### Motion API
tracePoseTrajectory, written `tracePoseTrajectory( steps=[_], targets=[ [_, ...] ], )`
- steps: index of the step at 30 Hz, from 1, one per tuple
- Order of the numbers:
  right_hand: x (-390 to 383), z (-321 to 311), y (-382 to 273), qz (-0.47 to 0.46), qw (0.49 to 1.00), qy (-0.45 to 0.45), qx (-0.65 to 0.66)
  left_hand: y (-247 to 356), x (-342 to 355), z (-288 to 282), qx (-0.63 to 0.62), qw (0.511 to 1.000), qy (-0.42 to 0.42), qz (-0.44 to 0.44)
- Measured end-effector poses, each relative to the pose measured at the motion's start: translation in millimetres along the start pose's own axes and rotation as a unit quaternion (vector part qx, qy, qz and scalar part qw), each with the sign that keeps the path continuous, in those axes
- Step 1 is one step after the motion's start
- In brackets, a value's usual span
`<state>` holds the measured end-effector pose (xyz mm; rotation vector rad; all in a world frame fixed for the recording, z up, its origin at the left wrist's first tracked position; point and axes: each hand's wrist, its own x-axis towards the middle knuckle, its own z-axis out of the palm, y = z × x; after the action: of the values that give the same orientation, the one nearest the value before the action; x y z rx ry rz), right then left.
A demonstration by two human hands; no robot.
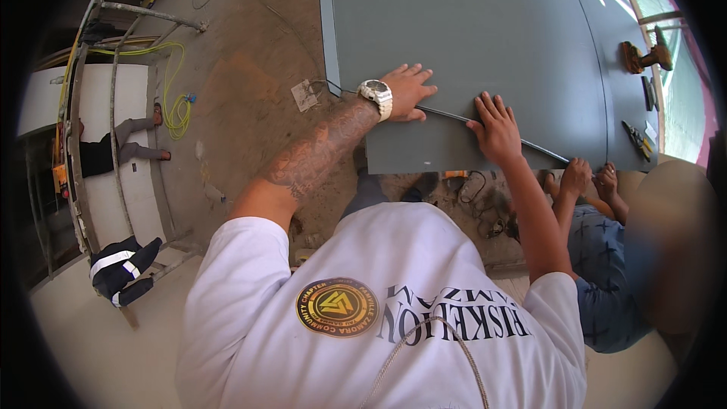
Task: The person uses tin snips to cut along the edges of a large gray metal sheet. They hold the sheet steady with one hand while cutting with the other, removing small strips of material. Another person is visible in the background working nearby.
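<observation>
The left hand (407,95) and right hand (496,132) lie flat, fingers spread, over the thin bar (545,151) on the big gray sheet (469,23), and it could slip crooked if the other person's hand (576,176) bumps its end.

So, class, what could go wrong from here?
The thin bar might slip, since the left hand and right hand lie open over it rather than gripping. If it shifts, a co-worker's hand at its right end could get pinched. The drill and pliers near the grey panel's right edge might be knocked off.
</observation>
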<state>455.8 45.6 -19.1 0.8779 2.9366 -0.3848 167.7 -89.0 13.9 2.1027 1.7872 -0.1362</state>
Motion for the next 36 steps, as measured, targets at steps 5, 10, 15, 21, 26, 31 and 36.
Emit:
tracePoseTrajectory(
  steps=[5, 10, 15, 21, 26, 31, 36],
  targets=[
    [2, 5, 0, 0.000, 1.000, 0.010, -0.004, -74, -62, -53, 0.121, 0.979, -0.135, -0.091],
    [2, 7, 1, 0.011, 1.000, 0.016, 0.006, -104, -55, -30, 0.106, 0.984, -0.140, -0.025],
    [3, 14, 4, 0.014, 0.999, 0.049, 0.013, -113, -52, -23, 0.091, 0.988, -0.125, -0.004],
    [1, 19, 2, 0.020, 0.997, 0.066, 0.025, -115, -47, -27, 0.084, 0.986, -0.140, 0.019],
    [0, 26, 4, 0.026, 0.997, 0.066, 0.012, -118, -42, -24, 0.078, 0.989, -0.123, 0.026],
    [0, 6, 7, 0.018, 0.999, 0.025, 0.042, -112, -40, -33, 0.076, 0.988, -0.137, -0.004],
    [-8, -6, 51, 0.013, 0.999, -0.029, -0.013, -103, -38, -43, 0.078, 0.984, -0.158, -0.024]
  ],
)
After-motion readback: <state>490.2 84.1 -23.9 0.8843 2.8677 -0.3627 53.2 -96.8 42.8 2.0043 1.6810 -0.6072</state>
